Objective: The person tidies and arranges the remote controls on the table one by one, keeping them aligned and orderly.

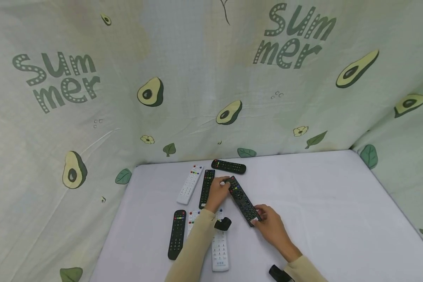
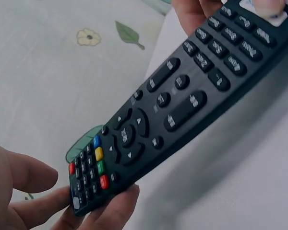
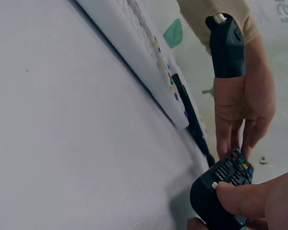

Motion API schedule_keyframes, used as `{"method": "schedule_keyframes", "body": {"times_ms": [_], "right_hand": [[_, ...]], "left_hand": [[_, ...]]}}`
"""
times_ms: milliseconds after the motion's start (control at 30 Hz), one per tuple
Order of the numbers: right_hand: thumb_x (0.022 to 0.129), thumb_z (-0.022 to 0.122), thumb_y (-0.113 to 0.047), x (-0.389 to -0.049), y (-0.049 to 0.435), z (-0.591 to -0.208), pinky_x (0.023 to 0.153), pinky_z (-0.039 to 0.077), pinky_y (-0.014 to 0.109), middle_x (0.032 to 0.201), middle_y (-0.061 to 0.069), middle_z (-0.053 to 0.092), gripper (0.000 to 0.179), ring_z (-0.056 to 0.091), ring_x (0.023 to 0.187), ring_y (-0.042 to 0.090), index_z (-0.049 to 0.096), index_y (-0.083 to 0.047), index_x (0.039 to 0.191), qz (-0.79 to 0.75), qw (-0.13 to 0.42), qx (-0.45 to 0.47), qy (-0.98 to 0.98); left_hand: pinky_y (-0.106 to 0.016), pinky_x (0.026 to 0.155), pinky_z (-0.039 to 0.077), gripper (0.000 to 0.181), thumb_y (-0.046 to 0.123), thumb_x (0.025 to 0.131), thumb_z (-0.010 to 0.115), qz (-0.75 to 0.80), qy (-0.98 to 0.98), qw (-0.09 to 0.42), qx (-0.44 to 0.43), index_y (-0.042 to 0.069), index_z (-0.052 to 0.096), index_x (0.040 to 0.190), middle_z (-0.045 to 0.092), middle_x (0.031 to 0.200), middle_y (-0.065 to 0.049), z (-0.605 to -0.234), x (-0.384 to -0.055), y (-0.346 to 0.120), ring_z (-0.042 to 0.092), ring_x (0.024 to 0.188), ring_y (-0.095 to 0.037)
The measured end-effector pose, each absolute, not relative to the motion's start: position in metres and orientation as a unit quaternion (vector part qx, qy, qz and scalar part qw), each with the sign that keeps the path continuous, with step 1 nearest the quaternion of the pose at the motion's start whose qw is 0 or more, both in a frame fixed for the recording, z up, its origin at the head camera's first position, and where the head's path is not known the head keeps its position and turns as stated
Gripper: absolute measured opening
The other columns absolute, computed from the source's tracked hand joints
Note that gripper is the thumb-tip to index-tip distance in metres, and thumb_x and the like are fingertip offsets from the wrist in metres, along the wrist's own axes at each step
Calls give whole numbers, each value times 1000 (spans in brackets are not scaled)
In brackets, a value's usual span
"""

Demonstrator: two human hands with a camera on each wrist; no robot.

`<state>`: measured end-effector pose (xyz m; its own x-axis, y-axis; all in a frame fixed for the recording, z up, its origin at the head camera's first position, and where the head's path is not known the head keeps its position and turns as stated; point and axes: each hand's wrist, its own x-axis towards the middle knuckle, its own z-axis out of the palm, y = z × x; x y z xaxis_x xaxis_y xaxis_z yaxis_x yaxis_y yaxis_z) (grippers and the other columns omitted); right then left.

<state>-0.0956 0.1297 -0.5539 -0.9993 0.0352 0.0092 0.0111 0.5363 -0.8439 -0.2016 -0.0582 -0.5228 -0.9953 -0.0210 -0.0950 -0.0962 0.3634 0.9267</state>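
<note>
A black remote control [image 1: 244, 199] with coloured buttons is held slantwise above the white table. My right hand [image 1: 272, 228] grips its lower end, the thumb [image 3: 242, 197] on top over a white label and the fingers below. At the upper end, my left hand [image 1: 217, 192] touches the remote from beneath with its fingers [image 2: 113, 211]; another digit stands apart from it in the left wrist view. Beside the left hand lies a second black remote [image 1: 206, 186], partly covered by that hand. A white remote [image 1: 220, 250] lies under the left wrist, partly hidden.
Another white remote [image 1: 190, 185] and a black one [image 1: 229, 166] lie towards the back. Near the left forearm are a black remote [image 1: 177, 235] and a mostly hidden white one [image 1: 191, 220]. A printed cloth [image 1: 197, 78] hangs behind the white table [image 1: 320, 203].
</note>
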Motion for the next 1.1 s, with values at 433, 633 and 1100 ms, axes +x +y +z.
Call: {"method": "schedule_keyframes", "body": {"times_ms": [433, 633, 1100], "right_hand": [[84, 84, -4, -63, 149, -538, 82, 57, 37, 108, 9, 67, 49, 63, 100, 22, 66, 2, 129, 506, -82, -46, -857], [85, 84, -5, -49, 150, -535, 86, 58, 42, 109, 8, 65, 49, 62, 99, 20, 64, 2, 130, 525, -108, -56, -842], [81, 81, 1, -26, 143, -542, 72, 53, 24, 110, 11, 58, 69, 58, 92, 20, 49, 10, 142, 584, -177, -29, -792]], "left_hand": [[-28, 68, 63, 23, 4, 105, 58, 617, 784, 76, -6, -2, 75, 119, 67, 113, -15, -521, -182, -61, 65, 88, -16], [-30, 70, 65, 23, 5, 106, 58, 642, 757, 118, -16, -2, 75, 120, 67, 111, -14, -518, -174, -60, 65, 89, -17], [-23, 65, 50, 21, 12, 105, 61, 540, 832, 129, 17, 6, 78, 116, 68, 110, -6, -529, -158, -53, 60, 83, -12]]}}
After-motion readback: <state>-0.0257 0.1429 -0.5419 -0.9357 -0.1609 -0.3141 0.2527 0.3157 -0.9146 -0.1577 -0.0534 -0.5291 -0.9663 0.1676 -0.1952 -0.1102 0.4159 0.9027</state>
